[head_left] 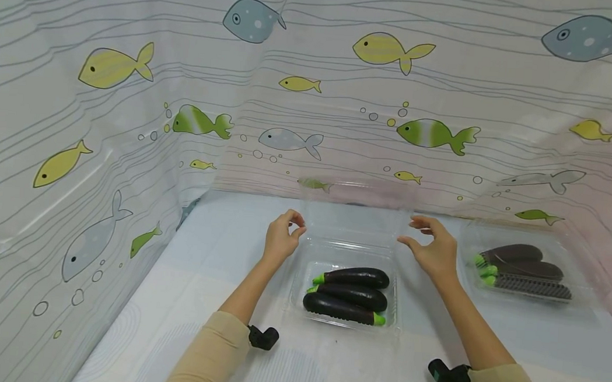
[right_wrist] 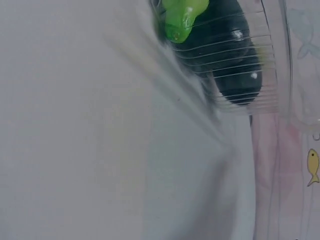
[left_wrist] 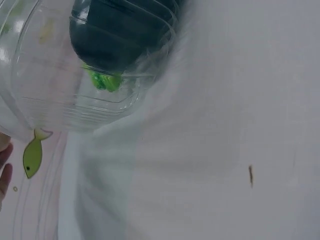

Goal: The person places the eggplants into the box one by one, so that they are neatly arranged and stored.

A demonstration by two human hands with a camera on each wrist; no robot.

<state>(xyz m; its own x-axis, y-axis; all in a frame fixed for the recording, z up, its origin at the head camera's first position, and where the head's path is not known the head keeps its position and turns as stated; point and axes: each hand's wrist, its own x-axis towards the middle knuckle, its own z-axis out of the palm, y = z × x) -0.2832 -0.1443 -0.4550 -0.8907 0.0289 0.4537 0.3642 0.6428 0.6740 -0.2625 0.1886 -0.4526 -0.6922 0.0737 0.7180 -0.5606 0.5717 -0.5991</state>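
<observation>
A clear plastic clamshell container (head_left: 295, 307) lies on the table with its lid (head_left: 354, 217) raised upright at the back. Three dark eggplants (head_left: 352, 296) with green stem ends lie side by side in its base. My left hand (head_left: 281, 239) holds the lid's left edge, with thumb and fingers bent around it. At the opposite edge, my right hand (head_left: 435, 251) holds the lid between thumb and fingers. Both wrist views show an eggplant (left_wrist: 120, 35) (right_wrist: 237, 80) through the ribbed plastic. Only a few left fingertips show in the left wrist view; the right hand is outside its wrist view.
To the right stands another clear container (head_left: 585, 272) with several dark, green-stemmed eggplants (head_left: 524, 268) inside, its lid down. A fish-patterned curtain (head_left: 337, 117) rises behind and left of the pale tablecloth (head_left: 219, 232). Small black wrist cameras (head_left: 263, 337) sit on both sleeves.
</observation>
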